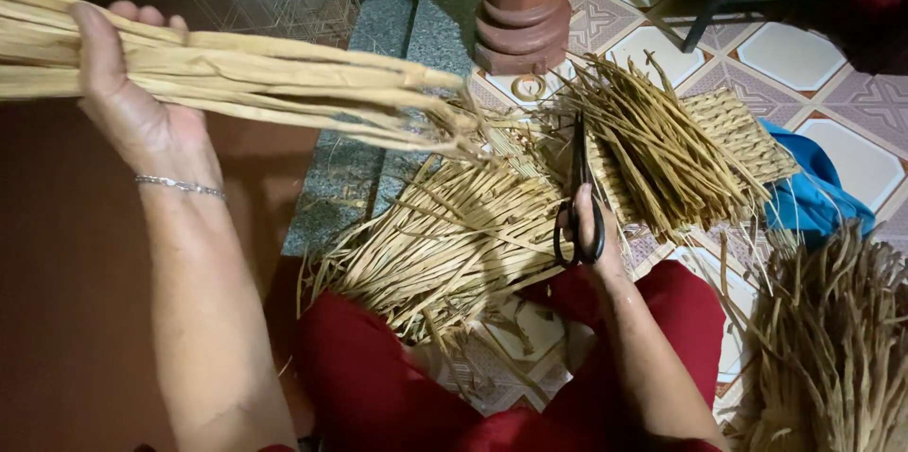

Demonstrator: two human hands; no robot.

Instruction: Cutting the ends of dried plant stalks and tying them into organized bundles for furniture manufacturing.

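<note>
The left hand (132, 102) clenches a bundle of dry straw strips (255, 78), light, stiff and brittle, best gripped mid-length. The right hand (594, 234) grasps black scissors (578, 201) over the woven mat (738, 135) on the tiled floor (804, 55).

my left hand (132, 102) lifts a bundle of strips (284, 83) left of my right hand (596, 234), which holds scissors (579, 197) over the woven mat (728, 130); loose strips (445, 244) lie between, a post (522, 8) beyond, a cloth (813, 197) right.
</note>
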